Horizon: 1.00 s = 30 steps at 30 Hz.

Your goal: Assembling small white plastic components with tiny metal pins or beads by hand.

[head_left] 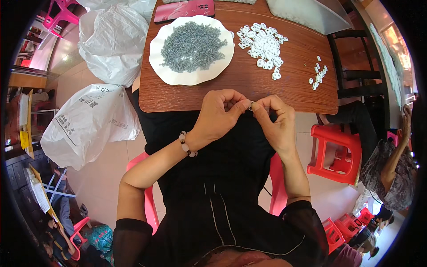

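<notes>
The left hand [218, 113] and right hand [277, 124] pinch a small pale piece [250, 107] by the edge of the desk [296, 91], probably steadying it from both sides; the plate [156, 55] likely keeps the grey tubes [191, 46] from rolling.

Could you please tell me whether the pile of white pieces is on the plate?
No, the pile of white pieces lies on the brown table, to the right of the white plate.

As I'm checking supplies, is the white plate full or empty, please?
Partly full: grey pieces cover most of the white plate, rim visible.
</notes>
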Each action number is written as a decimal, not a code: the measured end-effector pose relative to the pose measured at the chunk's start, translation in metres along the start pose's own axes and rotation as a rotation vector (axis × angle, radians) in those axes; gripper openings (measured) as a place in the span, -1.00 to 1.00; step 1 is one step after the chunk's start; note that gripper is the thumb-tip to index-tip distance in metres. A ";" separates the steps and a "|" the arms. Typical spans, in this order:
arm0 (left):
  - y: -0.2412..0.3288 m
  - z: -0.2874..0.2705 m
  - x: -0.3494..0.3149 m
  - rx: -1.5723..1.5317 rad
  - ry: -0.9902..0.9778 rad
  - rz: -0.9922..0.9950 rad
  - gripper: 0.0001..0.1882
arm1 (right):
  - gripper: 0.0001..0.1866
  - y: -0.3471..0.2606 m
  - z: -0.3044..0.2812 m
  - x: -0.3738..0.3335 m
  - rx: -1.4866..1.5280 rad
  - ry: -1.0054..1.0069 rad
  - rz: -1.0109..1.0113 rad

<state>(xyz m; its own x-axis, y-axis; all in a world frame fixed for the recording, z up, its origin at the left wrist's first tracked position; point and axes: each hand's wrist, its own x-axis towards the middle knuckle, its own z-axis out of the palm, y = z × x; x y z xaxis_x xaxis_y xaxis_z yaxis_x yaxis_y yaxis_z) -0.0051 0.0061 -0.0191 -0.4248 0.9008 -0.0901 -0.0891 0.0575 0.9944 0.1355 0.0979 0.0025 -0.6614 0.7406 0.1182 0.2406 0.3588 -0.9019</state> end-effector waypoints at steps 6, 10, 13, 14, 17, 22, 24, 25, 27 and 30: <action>0.000 0.001 0.001 -0.025 -0.005 0.001 -0.87 | -0.90 0.004 -0.002 0.000 0.058 -0.015 0.051; 0.004 -0.002 0.002 -0.036 -0.027 -0.013 -0.79 | -0.88 0.005 -0.005 -0.001 0.120 -0.043 0.090; 0.007 -0.003 0.004 -0.049 -0.045 -0.047 -0.72 | -0.89 0.004 -0.006 -0.001 0.193 -0.020 0.114; 0.008 -0.004 0.004 -0.090 -0.042 -0.074 -0.69 | -0.89 0.004 -0.007 -0.001 0.199 -0.022 0.120; 0.007 -0.005 0.005 -0.079 -0.045 -0.068 -0.66 | -0.89 0.005 -0.006 0.000 0.220 0.000 0.116; 0.010 -0.005 0.003 -0.091 -0.044 -0.098 -0.70 | -0.88 0.006 -0.006 -0.001 0.226 0.021 0.110; 0.010 -0.005 0.003 -0.086 -0.050 -0.107 -0.72 | -0.90 0.006 -0.008 -0.001 0.163 -0.021 0.094; 0.008 -0.004 0.002 -0.101 -0.044 -0.089 -0.74 | -0.90 0.006 -0.008 -0.001 0.162 -0.022 0.095; 0.007 -0.004 0.002 -0.115 -0.037 -0.072 -0.77 | -0.90 0.004 -0.007 -0.001 0.118 -0.037 0.087; 0.007 -0.005 0.002 -0.124 -0.044 -0.067 -0.80 | -0.90 0.004 -0.006 -0.001 0.124 -0.054 0.075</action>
<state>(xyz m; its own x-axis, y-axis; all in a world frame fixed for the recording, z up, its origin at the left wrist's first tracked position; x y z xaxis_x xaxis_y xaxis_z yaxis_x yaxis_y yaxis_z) -0.0109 0.0064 -0.0128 -0.3749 0.9148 -0.1505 -0.2273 0.0668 0.9715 0.1421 0.1022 0.0010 -0.6826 0.7302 0.0291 0.2034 0.2281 -0.9522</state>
